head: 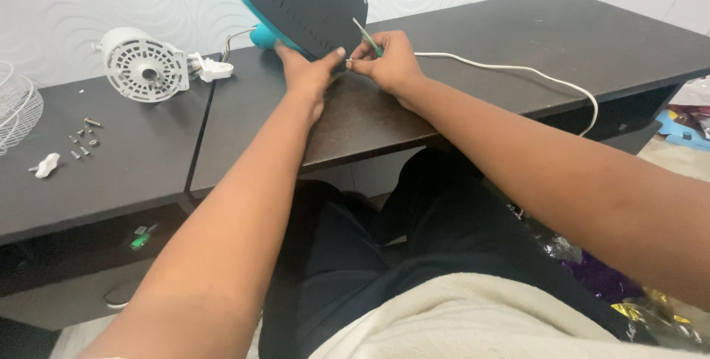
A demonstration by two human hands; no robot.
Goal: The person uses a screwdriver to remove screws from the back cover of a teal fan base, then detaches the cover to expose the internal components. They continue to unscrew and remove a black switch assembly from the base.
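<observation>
The left hand (307, 70) clamps the upended iron (303, 4) against the surface (458, 41), steadying it while the right hand (392, 63) pinches a green screwdriver (367, 37) at its base.

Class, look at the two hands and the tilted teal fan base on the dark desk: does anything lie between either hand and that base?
Nothing visible does. The left hand already rests against the lower edge of the fan base. The right hand is at the same edge, holding a green-handled screwdriver against it. The white cord trails off beside the right wrist.
</observation>
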